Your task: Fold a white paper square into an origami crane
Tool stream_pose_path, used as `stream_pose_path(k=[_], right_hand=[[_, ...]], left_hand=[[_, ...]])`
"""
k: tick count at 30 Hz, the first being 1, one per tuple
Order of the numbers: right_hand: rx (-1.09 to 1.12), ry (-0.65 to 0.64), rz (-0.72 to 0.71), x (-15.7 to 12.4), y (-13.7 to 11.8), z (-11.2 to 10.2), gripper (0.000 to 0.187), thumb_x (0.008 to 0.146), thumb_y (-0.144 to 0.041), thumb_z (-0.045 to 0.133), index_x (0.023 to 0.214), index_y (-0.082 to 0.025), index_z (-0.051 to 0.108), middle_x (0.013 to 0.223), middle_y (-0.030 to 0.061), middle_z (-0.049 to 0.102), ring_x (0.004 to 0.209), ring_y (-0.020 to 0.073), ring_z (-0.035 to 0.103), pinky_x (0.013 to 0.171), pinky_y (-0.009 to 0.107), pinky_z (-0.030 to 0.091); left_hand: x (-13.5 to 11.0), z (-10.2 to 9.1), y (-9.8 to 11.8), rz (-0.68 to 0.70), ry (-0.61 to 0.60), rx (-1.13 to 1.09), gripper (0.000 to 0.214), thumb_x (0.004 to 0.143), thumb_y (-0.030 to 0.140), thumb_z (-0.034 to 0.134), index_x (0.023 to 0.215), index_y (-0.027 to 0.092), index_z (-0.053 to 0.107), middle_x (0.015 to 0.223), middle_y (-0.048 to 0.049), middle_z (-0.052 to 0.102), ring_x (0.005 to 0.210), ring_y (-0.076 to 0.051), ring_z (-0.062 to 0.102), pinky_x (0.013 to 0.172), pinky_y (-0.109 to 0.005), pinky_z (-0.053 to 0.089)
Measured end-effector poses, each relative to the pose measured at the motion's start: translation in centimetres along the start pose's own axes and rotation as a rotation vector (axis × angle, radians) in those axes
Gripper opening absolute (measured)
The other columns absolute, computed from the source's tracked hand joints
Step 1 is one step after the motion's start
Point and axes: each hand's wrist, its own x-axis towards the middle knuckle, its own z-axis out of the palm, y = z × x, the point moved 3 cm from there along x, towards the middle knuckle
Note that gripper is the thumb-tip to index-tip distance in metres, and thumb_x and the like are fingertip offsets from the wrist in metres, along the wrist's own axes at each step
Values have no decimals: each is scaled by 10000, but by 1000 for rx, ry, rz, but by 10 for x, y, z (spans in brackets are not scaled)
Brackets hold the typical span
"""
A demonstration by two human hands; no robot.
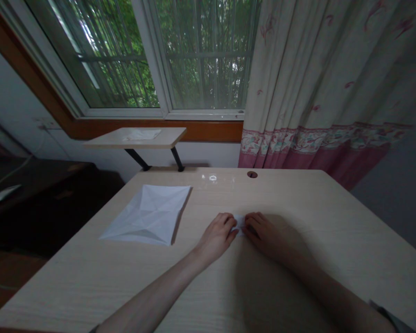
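Observation:
Between my two hands, low over the middle of the table, is a small folded piece of white paper (240, 223). My left hand (222, 230) pinches its left side, thumb toward me and fingers curled at the far side. On the right side my right hand (261, 231) grips it in the same way, with bent fingers. Most of the paper's outline is covered by the fingers, so its folded shape is hard to make out. A larger creased white paper sheet (152, 212) lies to the left of my left hand, apart from it, with fold lines meeting near its centre.
The pale wooden table (298, 194) has a round cable hole (252, 174) near its back edge. At the back left, a small raised shelf (169, 137) on black legs carries some crumpled white paper (142, 134). Behind stand a window and a long curtain (298, 92).

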Motion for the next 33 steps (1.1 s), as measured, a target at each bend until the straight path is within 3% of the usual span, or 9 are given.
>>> stream_pose_path(k=[16, 33], right_hand=[[72, -4, 56, 2, 4, -1, 87, 943, -160, 493, 917, -213, 557, 955, 60, 618, 901, 212, 565, 839, 393, 485], [119, -101, -63, 3, 11, -10, 240, 903, -67, 464, 1009, -226, 608, 1066, 65, 634, 1037, 214, 569, 929, 383, 483]], left_hand=[[3, -4, -12, 29, -56, -73, 100, 937, 231, 624, 1027, 194, 602, 1092, -57, 600, 1058, -224, 537, 929, -360, 476], [3, -15, -23, 96, -154, -249, 147, 927, 232, 643, 1069, 232, 602, 1157, -36, 602, 1147, -208, 518, 1020, -364, 430]])
